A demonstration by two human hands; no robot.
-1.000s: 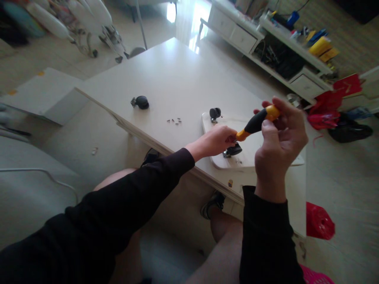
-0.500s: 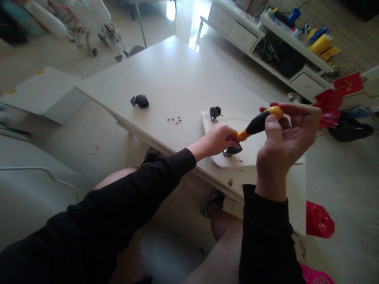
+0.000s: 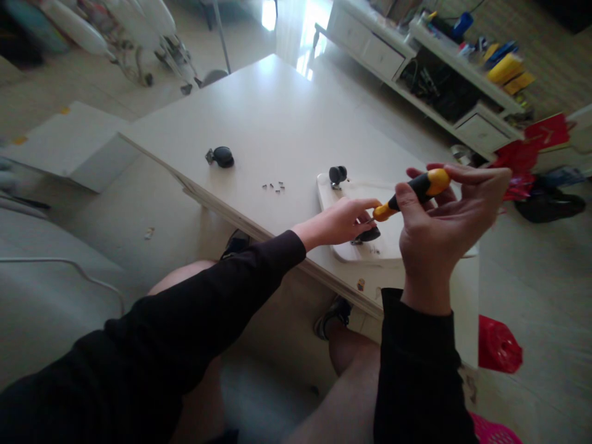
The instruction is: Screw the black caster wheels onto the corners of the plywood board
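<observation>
My right hand (image 3: 456, 216) is closed around a black and yellow screwdriver (image 3: 411, 194), its shaft slanting down to the left. My left hand (image 3: 342, 221) is curled beside the shaft, over a black caster (image 3: 369, 234) on a white board (image 3: 398, 243). Its index finger reaches toward the screwdriver's yellow collar, and the lower fingers appear to rest on the caster. The screwdriver's tip is hidden behind the fingers. Another caster (image 3: 337, 175) stands on the board's far corner. Small screws (image 3: 374, 251) lie on the board near its front edge.
A loose caster (image 3: 222, 156) and several screws (image 3: 277, 187) lie on the white table (image 3: 259, 117), left of the board. A small brownish piece (image 3: 361, 284) is near the front edge. A white cabinet (image 3: 379, 55) stands behind; a red plastic item (image 3: 499, 345) is at right.
The screwdriver and my right hand have shifted slightly right, with the handle turned in the grip. My left index finger has stretched out toward the collar, opening a gap between the fingers.
</observation>
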